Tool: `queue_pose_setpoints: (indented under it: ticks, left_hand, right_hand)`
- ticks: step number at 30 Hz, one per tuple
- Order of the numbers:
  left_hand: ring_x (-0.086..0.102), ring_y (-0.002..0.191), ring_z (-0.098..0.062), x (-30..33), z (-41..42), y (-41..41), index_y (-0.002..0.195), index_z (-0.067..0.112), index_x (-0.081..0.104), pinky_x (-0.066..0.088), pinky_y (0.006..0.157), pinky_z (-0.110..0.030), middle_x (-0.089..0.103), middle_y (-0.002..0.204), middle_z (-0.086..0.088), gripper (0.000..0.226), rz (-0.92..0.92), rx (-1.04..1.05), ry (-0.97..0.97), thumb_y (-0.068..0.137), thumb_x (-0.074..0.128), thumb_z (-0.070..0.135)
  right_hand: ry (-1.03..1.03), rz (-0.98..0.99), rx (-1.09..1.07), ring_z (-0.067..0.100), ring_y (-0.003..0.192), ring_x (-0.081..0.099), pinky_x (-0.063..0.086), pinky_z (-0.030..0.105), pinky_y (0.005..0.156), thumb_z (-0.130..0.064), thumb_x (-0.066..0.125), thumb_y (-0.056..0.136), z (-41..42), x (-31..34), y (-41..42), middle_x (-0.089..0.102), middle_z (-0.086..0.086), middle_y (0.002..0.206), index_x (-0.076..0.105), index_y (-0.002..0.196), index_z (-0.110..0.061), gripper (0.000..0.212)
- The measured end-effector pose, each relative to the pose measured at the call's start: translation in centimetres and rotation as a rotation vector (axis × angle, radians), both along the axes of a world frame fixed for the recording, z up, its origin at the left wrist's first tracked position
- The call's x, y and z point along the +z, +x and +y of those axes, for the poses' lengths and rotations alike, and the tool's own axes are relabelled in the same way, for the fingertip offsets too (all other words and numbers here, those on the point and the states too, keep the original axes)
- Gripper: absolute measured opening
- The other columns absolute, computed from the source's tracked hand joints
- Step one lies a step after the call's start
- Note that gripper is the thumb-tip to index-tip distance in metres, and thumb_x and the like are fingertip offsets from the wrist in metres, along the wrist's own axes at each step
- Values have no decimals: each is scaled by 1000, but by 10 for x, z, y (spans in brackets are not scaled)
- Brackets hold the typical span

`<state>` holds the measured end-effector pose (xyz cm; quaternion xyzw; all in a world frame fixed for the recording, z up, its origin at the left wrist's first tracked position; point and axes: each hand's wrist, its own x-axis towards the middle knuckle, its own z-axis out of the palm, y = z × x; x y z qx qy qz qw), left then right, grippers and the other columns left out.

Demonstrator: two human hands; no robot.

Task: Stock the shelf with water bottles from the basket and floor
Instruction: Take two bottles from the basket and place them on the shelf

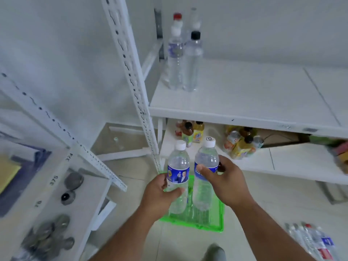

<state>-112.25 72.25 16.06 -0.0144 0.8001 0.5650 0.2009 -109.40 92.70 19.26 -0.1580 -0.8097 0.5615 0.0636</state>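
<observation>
A small shop or stockroom: white slotted-steel shelving (pixel 131 72) stands on a pale tiled floor (pixel 273 213). Beyond the fingers, on the upper shelf board (pixel 254 95), clear water bottles (pixel 185 59) stand grouped; on the lower board, juice bottles and cans (pixel 241 143). Left of the fingers, another rack (pixel 62 194) bears handwritten numbers on its edge, like price marks

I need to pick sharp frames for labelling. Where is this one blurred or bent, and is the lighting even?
Head view: the bottles in both hands are fairly sharp; the round metal things at lower left and the floor bottles smear. The shelf post leans from wide-angle distortion. Light is soft and even, without hard shadows.
</observation>
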Motion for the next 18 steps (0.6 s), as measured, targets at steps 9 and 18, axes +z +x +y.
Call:
queue_pose_setpoints:
  ticks: [9,18]
  left_hand:
    - [69,98,-3,108,-38,34,103,29,70,49,83,-21,75,100,17,36,155,-30,126,73,82,14]
    - [73,92,-16,135,-27,18,102,21,72,55,92,-41,78,95,6,38,256,0,163,65,81,18]
  right_hand:
    - [162,188,-61,-11,79,66,43,6,60,-50,77,77,-36,137,34,70,-32,84,72,91,-42,17]
    - [199,222,-48,-10,75,65,41,5,54,-48,73,79,-24,172,27,70,-30,80,71,90,-35,17]
